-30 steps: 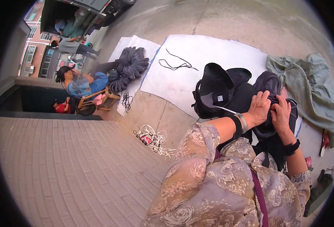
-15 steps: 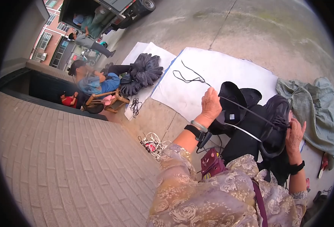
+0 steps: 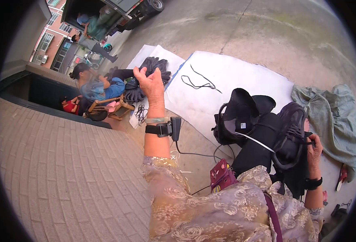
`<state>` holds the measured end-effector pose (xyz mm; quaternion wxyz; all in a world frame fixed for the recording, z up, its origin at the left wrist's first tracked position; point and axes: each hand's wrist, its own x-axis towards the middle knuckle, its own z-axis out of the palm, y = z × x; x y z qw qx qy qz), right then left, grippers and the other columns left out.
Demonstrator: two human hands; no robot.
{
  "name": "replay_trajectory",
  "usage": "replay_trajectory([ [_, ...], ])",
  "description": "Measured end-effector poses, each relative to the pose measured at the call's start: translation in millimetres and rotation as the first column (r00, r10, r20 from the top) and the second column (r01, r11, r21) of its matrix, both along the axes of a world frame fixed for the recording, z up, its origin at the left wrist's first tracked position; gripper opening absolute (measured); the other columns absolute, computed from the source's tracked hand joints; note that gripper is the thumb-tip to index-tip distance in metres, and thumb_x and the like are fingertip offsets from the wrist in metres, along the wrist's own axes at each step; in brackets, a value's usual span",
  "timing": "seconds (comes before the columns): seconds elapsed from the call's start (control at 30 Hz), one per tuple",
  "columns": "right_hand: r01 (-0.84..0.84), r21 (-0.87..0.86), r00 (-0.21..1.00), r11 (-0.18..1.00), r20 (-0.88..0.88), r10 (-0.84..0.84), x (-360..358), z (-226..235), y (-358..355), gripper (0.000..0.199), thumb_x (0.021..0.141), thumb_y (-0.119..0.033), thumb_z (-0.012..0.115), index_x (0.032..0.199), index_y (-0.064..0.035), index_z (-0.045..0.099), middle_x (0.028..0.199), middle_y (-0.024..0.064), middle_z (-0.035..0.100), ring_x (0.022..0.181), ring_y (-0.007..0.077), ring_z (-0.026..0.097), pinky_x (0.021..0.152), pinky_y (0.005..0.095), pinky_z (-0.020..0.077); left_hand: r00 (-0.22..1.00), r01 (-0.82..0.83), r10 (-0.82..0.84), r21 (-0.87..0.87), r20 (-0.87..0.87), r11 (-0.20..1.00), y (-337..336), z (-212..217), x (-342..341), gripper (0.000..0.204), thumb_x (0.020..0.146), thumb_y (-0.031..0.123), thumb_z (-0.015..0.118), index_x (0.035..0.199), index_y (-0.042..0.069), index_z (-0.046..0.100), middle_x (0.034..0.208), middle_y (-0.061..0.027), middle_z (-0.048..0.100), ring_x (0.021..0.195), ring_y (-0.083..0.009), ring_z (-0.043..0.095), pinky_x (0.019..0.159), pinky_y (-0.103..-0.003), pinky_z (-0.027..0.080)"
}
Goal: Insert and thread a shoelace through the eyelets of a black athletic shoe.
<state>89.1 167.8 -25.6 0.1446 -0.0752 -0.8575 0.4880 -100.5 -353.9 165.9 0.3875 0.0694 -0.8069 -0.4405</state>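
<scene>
Outdoors on grey concrete, we look down over a brick-paved strip at the near left and a white sheet (image 3: 226, 80) spread on the ground farther out, with a loose black cord (image 3: 200, 82) lying on it. Our left hand (image 3: 150, 82) is raised high and far to the left, its fingers curled loosely as if pinching something thin, though we cannot tell what, if anything, it has hold of. On that wrist sit a pale bangle and a black strap with a small black device (image 3: 174, 128), from which a thin cable hangs down. Our right hand (image 3: 314, 150) is low at the right, closed on the edge of a black shoe upper (image 3: 291, 135) that rests on dark fabric over our lap. So the shoe upper lies in the right hand's grip and well apart from the lifted left hand. A white lace (image 3: 255, 141) runs across the dark fabric just left of it. Another black shoe piece (image 3: 238, 117) stands beside it, toward the sheet. A grey-green cloth (image 3: 331, 113) lies crumpled at the far right. At the far left a seated person in blue (image 3: 95, 86) is beside a heap of dark shoe parts (image 3: 147, 76).
</scene>
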Motion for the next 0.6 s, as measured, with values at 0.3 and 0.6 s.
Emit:
replay_trajectory([
  [0.3,-0.082,-0.185,0.997,0.979,-0.029,0.078,-1,7,-8,0.043,0.08,-0.004,0.054,0.122,0.0002,0.045,0.108,0.0089,0.056,0.102,0.0168,0.051,0.093,0.0273,0.0359,0.979,0.148,-0.139,-0.052,0.147,0.988,54,-40,2,0.072,0.075,0.009,0.064,0.132,-0.001,0.022,0.117,-0.0226,0.049,0.08,-0.0231,0.06,0.076,-0.033,0.047],
  [0.6,-0.166,-0.031,0.984,0.986,0.065,0.167,1,7,-15,0.054,0.08,-0.023,0.061,0.126,-0.0009,0.042,0.107,0.0107,0.055,0.102,0.0202,0.05,0.094,0.0302,0.0348,0.93,0.351,-0.324,-0.159,0.175,0.923,145,-78,17,0.079,0.074,0.009,0.065,0.135,0.001,0.017,0.12,-0.0255,0.046,0.095,-0.03,0.056,0.077,-0.037,0.048],
])
